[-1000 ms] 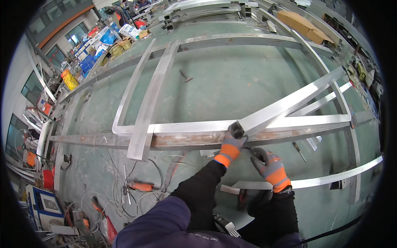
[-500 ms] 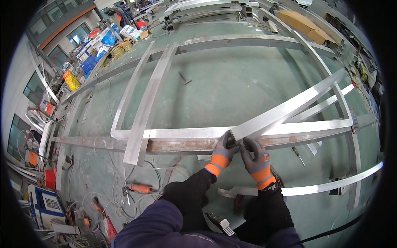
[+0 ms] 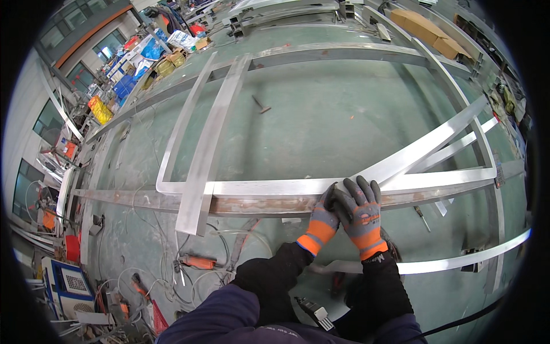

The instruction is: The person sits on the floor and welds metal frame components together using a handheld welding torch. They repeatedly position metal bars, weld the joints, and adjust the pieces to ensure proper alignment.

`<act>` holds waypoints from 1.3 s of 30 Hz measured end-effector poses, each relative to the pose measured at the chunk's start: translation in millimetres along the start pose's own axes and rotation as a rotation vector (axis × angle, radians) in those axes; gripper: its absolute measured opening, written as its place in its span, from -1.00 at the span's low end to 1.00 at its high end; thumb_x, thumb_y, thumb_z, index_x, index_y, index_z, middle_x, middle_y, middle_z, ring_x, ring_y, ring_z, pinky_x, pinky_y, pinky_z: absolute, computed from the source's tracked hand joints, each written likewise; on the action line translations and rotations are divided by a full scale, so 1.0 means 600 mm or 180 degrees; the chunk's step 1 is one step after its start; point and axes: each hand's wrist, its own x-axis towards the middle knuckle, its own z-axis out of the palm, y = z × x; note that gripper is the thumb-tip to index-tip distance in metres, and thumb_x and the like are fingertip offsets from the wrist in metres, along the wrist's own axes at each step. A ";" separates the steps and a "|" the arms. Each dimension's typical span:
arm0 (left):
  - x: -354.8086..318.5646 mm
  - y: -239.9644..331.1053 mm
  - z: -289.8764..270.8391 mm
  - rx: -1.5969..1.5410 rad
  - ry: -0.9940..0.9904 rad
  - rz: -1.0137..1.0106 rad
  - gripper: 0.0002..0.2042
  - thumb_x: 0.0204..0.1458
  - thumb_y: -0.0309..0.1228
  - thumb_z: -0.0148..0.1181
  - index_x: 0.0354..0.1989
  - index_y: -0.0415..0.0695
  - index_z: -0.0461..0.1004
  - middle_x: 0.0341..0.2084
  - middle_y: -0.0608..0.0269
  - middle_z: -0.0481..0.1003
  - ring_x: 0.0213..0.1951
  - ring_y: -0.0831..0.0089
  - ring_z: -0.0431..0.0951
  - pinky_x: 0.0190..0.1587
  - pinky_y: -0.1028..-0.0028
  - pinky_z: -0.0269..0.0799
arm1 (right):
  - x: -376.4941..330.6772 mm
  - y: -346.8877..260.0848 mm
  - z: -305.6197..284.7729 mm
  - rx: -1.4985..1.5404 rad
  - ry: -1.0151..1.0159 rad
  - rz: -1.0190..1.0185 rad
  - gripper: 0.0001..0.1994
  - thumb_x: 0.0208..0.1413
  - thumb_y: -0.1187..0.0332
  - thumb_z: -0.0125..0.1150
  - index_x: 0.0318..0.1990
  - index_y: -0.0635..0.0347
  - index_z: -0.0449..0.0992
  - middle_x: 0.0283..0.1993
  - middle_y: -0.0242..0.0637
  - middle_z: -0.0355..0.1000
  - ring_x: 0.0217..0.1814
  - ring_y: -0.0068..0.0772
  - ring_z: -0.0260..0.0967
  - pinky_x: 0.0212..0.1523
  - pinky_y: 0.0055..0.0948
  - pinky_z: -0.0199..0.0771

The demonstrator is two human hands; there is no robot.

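A smooth rectangular metal tube [image 3: 427, 137] lies diagonally over the silvery metal frame [image 3: 263, 188] above scuffed green workshop floor [image 3: 309, 123], right hand [image 3: 363, 213] extending unclenched fingers over its near end, left hand [image 3: 323, 217] adjacent, grip indeterminable.

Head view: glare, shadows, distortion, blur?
Head view: bright glare on the slanted silver bar; head view: fisheye bows the far beam and blacks out the corners; head view: soft shadows on the green floor; head view: left hand and right hand look fairly sharp.
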 end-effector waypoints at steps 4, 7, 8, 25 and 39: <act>-0.012 0.045 0.006 0.0547 -0.0213 0.0037 -0.33 0.01 -0.74 0.12 0.37 -0.17 0.18 0.12 0.11 0.44 0.11 0.40 0.45 0.14 0.46 0.44 | -0.002 0.006 0.004 -0.0002 -0.0009 0.0024 -0.63 -0.12 0.31 0.32 -0.06 -0.06 0.60 0.19 -0.28 0.41 0.26 0.02 0.29 0.32 0.14 0.15; -0.013 0.039 -0.005 0.0672 -0.0239 0.0166 -0.33 0.01 -0.74 0.12 0.37 -0.14 0.18 0.12 0.10 0.43 0.12 0.39 0.45 0.14 0.45 0.44 | -0.001 0.001 0.004 0.0027 -0.0012 0.0013 -0.63 -0.13 0.33 0.32 -0.06 -0.07 0.60 0.19 -0.29 0.41 0.25 0.01 0.30 0.32 0.15 0.15; -0.013 0.036 -0.006 0.0491 -0.0233 0.0160 -0.33 0.01 -0.73 0.13 0.37 -0.14 0.18 0.12 0.09 0.42 0.12 0.39 0.45 0.15 0.45 0.44 | -0.002 0.000 0.005 0.0015 -0.0011 -0.0003 -0.62 -0.13 0.33 0.32 -0.06 -0.07 0.60 0.19 -0.29 0.41 0.25 0.01 0.30 0.33 0.15 0.15; -0.005 0.016 -0.012 -0.0250 -0.0091 -0.0100 -0.34 -0.05 -0.67 0.31 0.29 -0.21 0.23 0.13 0.13 0.42 0.12 0.37 0.46 0.19 0.38 0.43 | -0.007 0.004 0.000 0.0128 -0.0017 -0.0043 -0.58 -0.08 0.39 0.31 0.04 -0.01 0.54 0.18 -0.23 0.42 0.27 0.05 0.28 0.33 0.12 0.13; -0.002 0.039 -0.008 -0.0064 -0.0193 -0.0033 -0.41 0.01 -0.57 0.29 0.26 -0.25 0.26 0.05 0.11 0.46 0.07 0.35 0.48 0.11 0.38 0.47 | -0.013 0.032 0.007 0.0487 0.0175 -0.0012 -0.66 -0.12 0.39 0.40 -0.10 0.02 0.59 0.11 -0.24 0.46 0.23 0.01 0.35 0.29 0.08 0.23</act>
